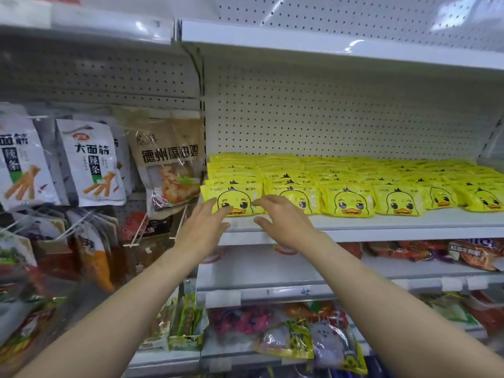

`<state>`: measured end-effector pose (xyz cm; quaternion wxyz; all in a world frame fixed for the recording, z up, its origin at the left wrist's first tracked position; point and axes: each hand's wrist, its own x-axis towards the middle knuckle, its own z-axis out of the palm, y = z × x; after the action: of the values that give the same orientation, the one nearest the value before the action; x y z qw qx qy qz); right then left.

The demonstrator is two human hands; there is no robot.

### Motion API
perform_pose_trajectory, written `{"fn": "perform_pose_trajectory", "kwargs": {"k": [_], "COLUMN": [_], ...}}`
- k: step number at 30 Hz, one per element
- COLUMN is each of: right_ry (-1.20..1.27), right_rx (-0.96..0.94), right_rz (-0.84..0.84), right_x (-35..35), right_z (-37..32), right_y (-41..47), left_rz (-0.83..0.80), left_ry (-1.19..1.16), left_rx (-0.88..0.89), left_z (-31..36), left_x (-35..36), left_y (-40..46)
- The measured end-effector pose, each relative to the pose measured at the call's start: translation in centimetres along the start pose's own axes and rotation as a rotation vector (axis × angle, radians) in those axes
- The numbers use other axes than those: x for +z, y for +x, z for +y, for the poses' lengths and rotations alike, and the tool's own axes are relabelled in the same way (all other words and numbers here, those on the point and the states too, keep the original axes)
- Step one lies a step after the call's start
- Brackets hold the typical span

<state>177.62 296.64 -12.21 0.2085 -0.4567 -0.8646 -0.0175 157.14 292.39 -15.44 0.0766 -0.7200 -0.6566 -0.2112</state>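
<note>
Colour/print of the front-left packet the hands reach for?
Yellow packet with a cartoon duck face, orange beak. Head view.

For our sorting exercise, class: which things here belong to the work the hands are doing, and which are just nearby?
In the job: left hand, right hand, front-left yellow duck packet, white shelf.
Just nearby: hanging white snack bags, brown chicken bag, snacks on lower shelves.

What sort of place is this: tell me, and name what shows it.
Most likely a shop's snack aisle: yellow duck packets lie in rows on a white shelf, and snack bags hang beside it.
</note>
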Motion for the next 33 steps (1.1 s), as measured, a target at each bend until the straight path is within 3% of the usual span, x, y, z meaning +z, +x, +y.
{"fn": "perform_pose_trajectory", "kwargs": {"k": [9,19,27,33], "right_ry": [0.041,-0.005,-0.01,-0.048], "right_rx": [0.042,-0.049,-0.04,-0.113], "right_rz": [0.11,0.181,0.206,0.241], "right_x": [4.9,7.0,7.4,8.2], "right_z": [0.7,1.8,2.2,2.7], "right_y": [4.8,7.9,9.6,9.7], "left_rz": [0.118,0.191,0.169,0.234], "left_ry": [-0.057,-0.069,-0.094,-0.013], "left_rx": [-0.014,-0.006,-0.029,0.059], "left_z": [-2.0,-3.5,-3.9,-4.8], "left_x": [2.9,4.4,4.8,5.3], "left_y": [2.9,6.2,8.8,9.4]}}
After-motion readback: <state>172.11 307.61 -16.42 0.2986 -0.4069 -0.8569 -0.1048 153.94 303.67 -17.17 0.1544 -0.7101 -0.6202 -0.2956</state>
